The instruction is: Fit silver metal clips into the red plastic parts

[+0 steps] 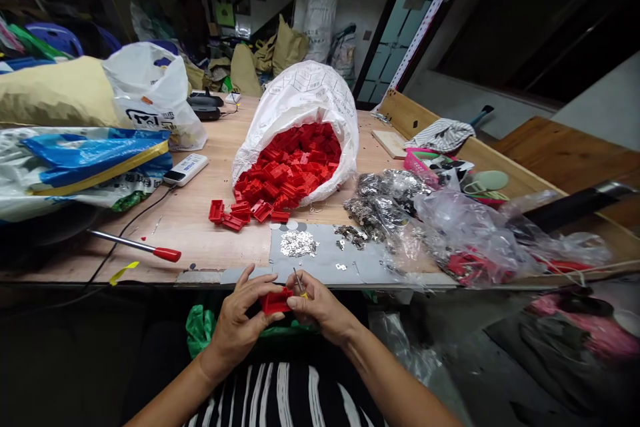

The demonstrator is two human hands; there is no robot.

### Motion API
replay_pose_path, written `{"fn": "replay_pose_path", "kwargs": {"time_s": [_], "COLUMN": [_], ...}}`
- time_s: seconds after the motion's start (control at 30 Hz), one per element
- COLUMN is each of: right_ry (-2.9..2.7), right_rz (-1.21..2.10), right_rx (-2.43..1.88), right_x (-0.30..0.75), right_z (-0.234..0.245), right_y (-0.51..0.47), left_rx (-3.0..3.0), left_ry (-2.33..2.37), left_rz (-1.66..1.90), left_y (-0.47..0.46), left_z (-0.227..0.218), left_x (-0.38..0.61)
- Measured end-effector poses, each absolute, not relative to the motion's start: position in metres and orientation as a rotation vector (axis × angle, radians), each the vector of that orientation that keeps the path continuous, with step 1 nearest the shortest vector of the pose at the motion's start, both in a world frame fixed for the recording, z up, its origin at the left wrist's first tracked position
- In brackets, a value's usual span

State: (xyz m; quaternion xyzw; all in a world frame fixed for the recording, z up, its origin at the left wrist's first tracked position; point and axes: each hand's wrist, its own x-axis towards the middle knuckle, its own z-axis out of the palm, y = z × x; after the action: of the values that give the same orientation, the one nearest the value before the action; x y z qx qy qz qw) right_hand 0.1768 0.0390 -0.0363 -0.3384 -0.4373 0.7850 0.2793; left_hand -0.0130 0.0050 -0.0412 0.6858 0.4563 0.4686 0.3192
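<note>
My left hand (234, 323) is closed around a small red plastic box-shaped part (274, 303), held in front of the table's edge. My right hand (324, 310) grips a thin tool (300, 282) with a metal shaft and a bit of yellow, its shaft pointing up. The right fingertips meet the right end of the red part. Beyond the hands, a grey mat (327, 263) carries a pile of small silvery metal pieces (299, 244) and some darker metal clips (351, 236). Loose red parts (240, 211) spill from a white sack (307, 87) lying on its side.
Clear plastic bags (457, 223) and bagged metal pieces (377, 203) crowd the right side. At left are a red-handled rod (150, 248), a white power bank-like device (187, 169) with a cable, and plastic bags (90, 167). A green bag (200, 330) hangs below the table edge.
</note>
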Motion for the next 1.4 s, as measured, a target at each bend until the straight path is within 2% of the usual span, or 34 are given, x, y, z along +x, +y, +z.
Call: {"fn": "replay_pose_path", "kwargs": {"time_s": [0.13, 0.2, 0.4, 0.47, 0.57, 0.8, 1.1, 1.4], "right_ry": [-1.083, -1.289, -2.052, -2.150, -2.228, -2.197, -1.847, -1.694], "right_rz": [2.188, 2.057, 0.714, 0.548, 0.466, 0.505, 1.291, 1.428], "right_rx": [-0.913, -0.991, -1.569, -1.660, -1.704, -1.610, -1.168, -1.164], "right_x": [0.176, 0.181, 0.200, 0.199, 0.192, 0.184, 0.177, 0.168], "right_z": [-0.038, -0.034, -0.028, -0.031, -0.036, -0.034, -0.022, -0.026], "right_y": [0.037, 0.045, 0.082, 0.088, 0.090, 0.083, 0.070, 0.061], "left_rx": [1.486, 1.289, 1.086, 1.148, 1.303, 1.465, 1.401, 1.169], "left_ry": [1.120, 1.148, 1.331, 1.352, 1.398, 1.397, 1.295, 1.161], "left_rz": [1.185, 1.187, 1.252, 1.250, 1.251, 1.256, 1.253, 1.270], "left_y": [0.007, 0.008, 0.014, 0.014, 0.014, 0.014, 0.015, 0.011], "left_z": [-0.046, -0.051, -0.060, -0.061, -0.061, -0.058, -0.049, -0.046], "left_x": [-0.017, -0.016, -0.015, -0.015, -0.015, -0.014, -0.008, 0.000]}}
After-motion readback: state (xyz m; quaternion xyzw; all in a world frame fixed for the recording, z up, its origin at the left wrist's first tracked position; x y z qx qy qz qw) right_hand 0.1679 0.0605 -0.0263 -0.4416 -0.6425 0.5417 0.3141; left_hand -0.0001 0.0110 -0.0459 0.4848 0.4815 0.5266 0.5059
